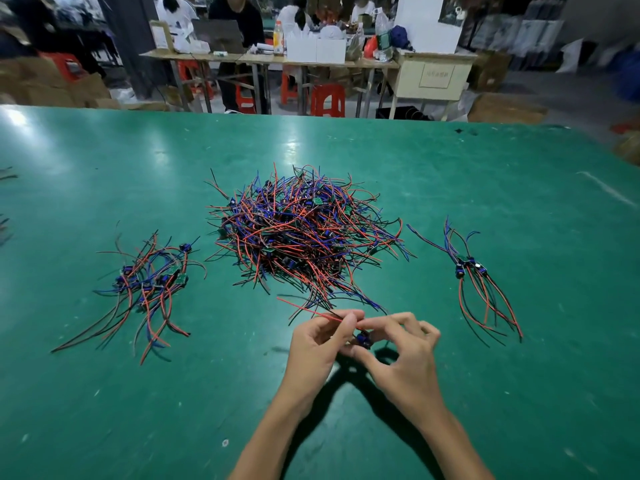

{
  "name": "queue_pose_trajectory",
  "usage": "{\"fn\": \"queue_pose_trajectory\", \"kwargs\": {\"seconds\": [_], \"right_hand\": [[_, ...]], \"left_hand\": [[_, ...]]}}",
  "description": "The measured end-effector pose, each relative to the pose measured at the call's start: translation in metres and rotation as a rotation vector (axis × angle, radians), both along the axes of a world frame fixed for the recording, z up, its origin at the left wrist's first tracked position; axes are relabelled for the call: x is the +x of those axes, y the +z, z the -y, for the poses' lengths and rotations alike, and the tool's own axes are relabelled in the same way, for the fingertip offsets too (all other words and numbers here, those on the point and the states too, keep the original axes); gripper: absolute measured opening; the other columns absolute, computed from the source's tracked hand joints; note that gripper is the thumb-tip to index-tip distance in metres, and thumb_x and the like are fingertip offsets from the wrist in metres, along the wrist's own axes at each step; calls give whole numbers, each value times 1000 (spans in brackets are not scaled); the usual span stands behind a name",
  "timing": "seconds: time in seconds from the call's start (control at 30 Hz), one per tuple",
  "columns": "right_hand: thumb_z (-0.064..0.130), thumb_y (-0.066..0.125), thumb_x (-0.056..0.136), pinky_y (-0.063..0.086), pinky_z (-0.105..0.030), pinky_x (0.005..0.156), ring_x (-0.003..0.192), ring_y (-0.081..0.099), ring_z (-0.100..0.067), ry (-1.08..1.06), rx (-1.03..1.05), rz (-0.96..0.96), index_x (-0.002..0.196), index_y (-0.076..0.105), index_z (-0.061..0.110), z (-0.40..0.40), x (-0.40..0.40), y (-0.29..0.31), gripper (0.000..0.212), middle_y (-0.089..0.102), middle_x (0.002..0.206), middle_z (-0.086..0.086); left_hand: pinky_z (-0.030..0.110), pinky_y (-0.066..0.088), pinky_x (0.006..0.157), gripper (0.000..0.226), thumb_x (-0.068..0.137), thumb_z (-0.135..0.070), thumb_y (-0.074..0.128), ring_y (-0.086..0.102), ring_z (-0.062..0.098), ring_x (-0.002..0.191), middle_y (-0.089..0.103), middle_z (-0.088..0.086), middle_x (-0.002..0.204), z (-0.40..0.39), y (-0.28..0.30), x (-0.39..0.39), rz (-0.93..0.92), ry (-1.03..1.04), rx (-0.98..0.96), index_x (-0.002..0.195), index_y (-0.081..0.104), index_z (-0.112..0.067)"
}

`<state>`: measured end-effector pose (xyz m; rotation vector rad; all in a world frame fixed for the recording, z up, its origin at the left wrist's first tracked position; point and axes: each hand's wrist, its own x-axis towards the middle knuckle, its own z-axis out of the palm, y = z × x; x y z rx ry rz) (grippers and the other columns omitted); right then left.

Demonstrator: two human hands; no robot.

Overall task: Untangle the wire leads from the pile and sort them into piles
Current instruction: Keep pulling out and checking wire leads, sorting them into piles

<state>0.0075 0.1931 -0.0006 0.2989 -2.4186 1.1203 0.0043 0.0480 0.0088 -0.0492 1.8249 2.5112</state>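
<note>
Far to my left on the green table [104, 161] lies the looser sorted pile [149, 282], red, blue and black leads fanned toward me with their small blue-and-black modules bunched at the far end. In the middle sits the big tangled heap [301, 230], well apart from it, with little green circuit boards showing among the crossed wires.

Just in front of that heap are my hands. My left hand [320, 344] pinches a red lead [311, 311] between thumb and forefinger; the lead runs out up and to the left over the table, its far end free. My right hand [403, 355] is curled in from the other side, thumb and fingertips closing on the small blue module [362, 339] that the lead belongs to. The two hands almost touch around it.

To my right, well apart again, is the tidier bundle [479, 271], modules together and wires trailing both ways.

These leads look thin, light and limp, so I judge they will spring and snag on neighbours rather than resist. I would hold the module, the one stiff part, and slide the other pinch along the wire to straighten it. Tugging hard at the wire near the module could strain the joint, which looks small and delicate. The insulation seems smooth, so a firm fingertip pinch suits it.
</note>
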Motion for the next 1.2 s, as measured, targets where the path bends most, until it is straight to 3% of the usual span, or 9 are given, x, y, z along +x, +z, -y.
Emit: {"fn": "queue_pose_trajectory", "kwargs": {"seconds": [0.13,0.2,0.3,0.47,0.63,0.77,0.87,1.03,1.2], "right_hand": [[50,89,66,29,-26,94,90,63,2,-10,-112,55,96,65,41,-4,0,-1,40,68,92,23],[60,85,64,35,-28,91,93,61,0,4,-141,65,98,65,41,-4,1,-1,44,68,92,23],[57,77,66,37,-30,91,89,62,-2,41,-134,67,102,62,42,-2,1,0,42,66,98,24],[61,83,62,31,-18,89,91,60,-5,67,-104,82,115,58,42,-4,0,-3,62,66,93,21],[43,89,68,32,-19,92,97,59,-4,61,-79,35,122,59,43,-8,-1,-3,62,67,90,21],[48,76,72,33,-16,92,102,57,0,86,-81,63,129,53,48,-6,0,-5,62,71,91,24],[52,85,70,30,-7,87,99,54,-1,50,-95,110,129,52,49,-8,1,-7,67,71,89,28],[54,78,75,36,-6,77,87,58,-13,-8,-132,85,110,64,47,-11,2,-6,38,71,86,25],[59,72,76,41,-17,77,84,55,-8,-21,-131,82,100,71,45,-10,2,-4,28,71,84,25]], "left_hand": [[20,55,68,13,87,-9,72,67,12,68,78,10,91,5,0,0,-46,-10,-32,97,75,-1],[22,56,69,11,88,-4,72,70,14,71,78,14,91,6,-1,0,-37,7,-34,98,76,-2],[25,57,66,21,89,-6,72,72,18,76,77,14,91,7,-1,1,-30,-61,5,110,73,-5],[25,54,68,9,89,-5,72,71,15,79,77,13,92,8,-4,-3,-19,-10,-49,98,72,-5],[31,58,78,44,83,-15,74,72,24,92,75,19,106,13,-2,-5,55,-101,99,125,63,-8],[27,58,76,18,84,-9,75,73,20,91,77,18,100,10,-4,-3,-11,-103,53,101,76,-7],[27,58,74,11,88,-5,72,74,21,84,77,18,94,9,-6,-4,4,14,31,98,73,-5],[21,56,67,16,87,-18,73,74,18,81,77,16,92,12,-5,-7,71,136,99,101,74,-10],[25,58,77,27,81,-26,74,74,21,87,77,17,96,11,-1,-4,63,160,116,103,72,-9]]}}
